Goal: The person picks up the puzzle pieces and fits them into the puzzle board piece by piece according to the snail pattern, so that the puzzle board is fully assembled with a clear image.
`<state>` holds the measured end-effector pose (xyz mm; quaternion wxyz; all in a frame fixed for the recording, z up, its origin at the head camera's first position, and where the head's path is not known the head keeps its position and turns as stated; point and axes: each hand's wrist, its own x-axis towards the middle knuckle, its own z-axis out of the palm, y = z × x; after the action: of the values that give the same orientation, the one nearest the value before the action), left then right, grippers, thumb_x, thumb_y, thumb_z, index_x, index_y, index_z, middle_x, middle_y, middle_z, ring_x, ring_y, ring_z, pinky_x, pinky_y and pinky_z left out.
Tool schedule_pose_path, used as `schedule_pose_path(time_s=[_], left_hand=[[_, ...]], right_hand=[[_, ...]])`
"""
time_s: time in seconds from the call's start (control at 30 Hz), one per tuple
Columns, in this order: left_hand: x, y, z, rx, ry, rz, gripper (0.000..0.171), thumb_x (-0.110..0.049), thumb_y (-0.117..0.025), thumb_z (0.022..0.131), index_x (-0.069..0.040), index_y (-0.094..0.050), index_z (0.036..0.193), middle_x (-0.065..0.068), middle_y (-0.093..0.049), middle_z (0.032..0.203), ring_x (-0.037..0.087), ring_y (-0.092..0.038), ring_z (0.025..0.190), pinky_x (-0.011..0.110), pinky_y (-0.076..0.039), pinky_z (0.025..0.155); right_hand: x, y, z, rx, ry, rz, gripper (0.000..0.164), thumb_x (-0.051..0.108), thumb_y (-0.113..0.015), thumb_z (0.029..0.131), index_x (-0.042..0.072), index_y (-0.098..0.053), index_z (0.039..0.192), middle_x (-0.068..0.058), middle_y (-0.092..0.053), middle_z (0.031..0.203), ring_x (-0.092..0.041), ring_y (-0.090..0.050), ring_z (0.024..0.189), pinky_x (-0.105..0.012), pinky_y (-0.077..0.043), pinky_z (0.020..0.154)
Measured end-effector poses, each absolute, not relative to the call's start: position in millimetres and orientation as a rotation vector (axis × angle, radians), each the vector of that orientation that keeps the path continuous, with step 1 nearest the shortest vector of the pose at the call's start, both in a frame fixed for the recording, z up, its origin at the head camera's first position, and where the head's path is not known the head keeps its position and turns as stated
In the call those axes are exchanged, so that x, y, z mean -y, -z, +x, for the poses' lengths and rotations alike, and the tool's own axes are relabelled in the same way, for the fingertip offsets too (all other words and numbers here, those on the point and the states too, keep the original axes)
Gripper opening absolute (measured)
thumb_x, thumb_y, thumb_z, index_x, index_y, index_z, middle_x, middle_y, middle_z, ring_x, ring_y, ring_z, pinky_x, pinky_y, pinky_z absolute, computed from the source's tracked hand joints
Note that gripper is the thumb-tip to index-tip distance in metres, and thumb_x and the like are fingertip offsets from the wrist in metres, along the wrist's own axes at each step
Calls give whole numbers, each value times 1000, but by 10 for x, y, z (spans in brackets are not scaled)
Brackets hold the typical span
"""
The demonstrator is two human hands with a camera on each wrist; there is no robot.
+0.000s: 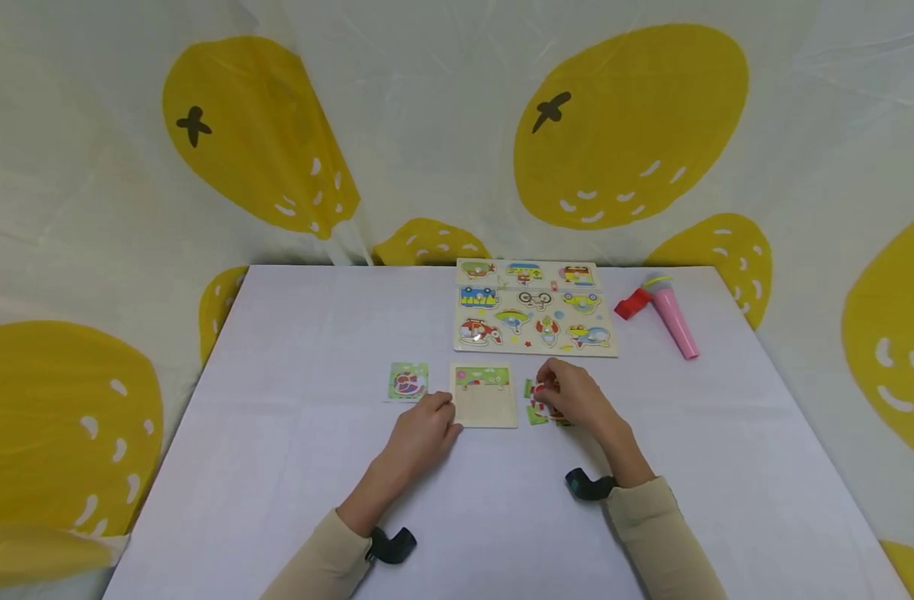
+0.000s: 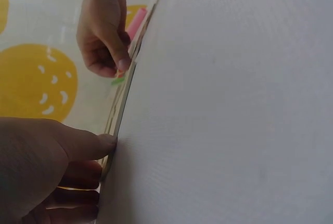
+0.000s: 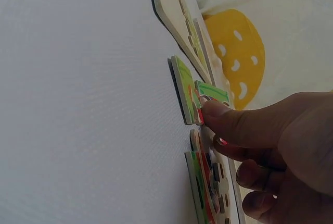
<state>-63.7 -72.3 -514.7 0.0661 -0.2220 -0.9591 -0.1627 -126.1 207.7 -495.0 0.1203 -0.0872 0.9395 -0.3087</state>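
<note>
A small square wooden puzzle board (image 1: 486,408) lies flat, with a strip of green, flowered pieces along its top inside the frame. My left hand (image 1: 421,432) holds its lower left corner, thumb at the edge in the left wrist view. Right of the board, my right hand (image 1: 576,396) pinches a green-and-red puzzle piece (image 3: 212,91) between thumb and index finger. Another green piece (image 3: 182,86) lies beside it, and several more loose pieces (image 3: 195,182) are partly under the fingers. To the left of the board is a square picture card (image 1: 407,382).
Behind the hands lies a larger wooden peg puzzle (image 1: 535,308) with vehicle shapes. A pink toy microphone (image 1: 674,317) and a red block-like object (image 1: 632,304) lie at the back right. The white table (image 1: 314,350) meets a patterned cloth at its back edge.
</note>
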Motion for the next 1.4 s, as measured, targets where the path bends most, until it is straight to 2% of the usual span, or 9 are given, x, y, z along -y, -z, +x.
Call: schedule_pose_path(time_s=[0.27,0.53,0.63,0.77,0.83,1.1,1.4], left_hand=[[728,5160,-633,2892,513,-666,20,-25,-75,90,-10,-66,80,10,-67,124,24,-66,110,36,-60,84],[726,5145,-639,2896,487,-677,19,-25,-74,91,-10,-67,83,11,-68,129,25,-65,119,38,-58,93],[726,5146,-642,2893,492,-685,17,-25,-74,91,-8,-71,94,12,-68,128,25,-65,119,38,-57,94],[729,5148,-644,2914,493,-683,27,-26,-73,91,-8,-71,112,11,-67,130,24,-64,121,38,-56,96],[730,5143,-645,2933,490,-677,30,-26,-72,92,-8,-70,116,10,-67,131,24,-64,122,38,-56,97],[725,5125,-643,2973,478,-669,38,-28,-71,93,-8,-67,125,11,-65,133,25,-63,123,38,-55,98],[712,5128,-652,2936,469,-684,40,-29,-71,93,-10,-65,127,13,-66,131,27,-64,119,41,-58,92]], right_hand=[[-2054,4886,-1265,-2745,947,-251,17,19,-66,97,10,-64,112,-3,-66,97,-18,-55,84,-29,-48,75],[-1926,4815,-1306,-2742,1036,-302,20,23,-68,96,9,-66,111,-4,-68,96,-17,-56,81,-23,-47,68],[-1850,4825,-1322,-2737,1049,-341,20,23,-69,96,9,-67,110,-4,-67,96,-16,-55,80,-22,-46,69],[-1727,4862,-1334,-2724,1054,-415,17,22,-68,96,10,-67,109,-2,-68,95,-15,-56,81,-24,-48,72],[-1658,4880,-1337,-2714,1055,-447,16,20,-68,96,10,-68,108,-2,-69,95,-14,-57,81,-25,-48,73],[-1408,4927,-1326,-2664,1045,-505,12,16,-66,96,12,-69,107,0,-70,94,-11,-58,80,-27,-50,77],[-1230,5007,-1318,-2677,1040,-548,12,15,-69,94,11,-70,105,0,-71,92,-9,-61,81,-29,-53,79]])
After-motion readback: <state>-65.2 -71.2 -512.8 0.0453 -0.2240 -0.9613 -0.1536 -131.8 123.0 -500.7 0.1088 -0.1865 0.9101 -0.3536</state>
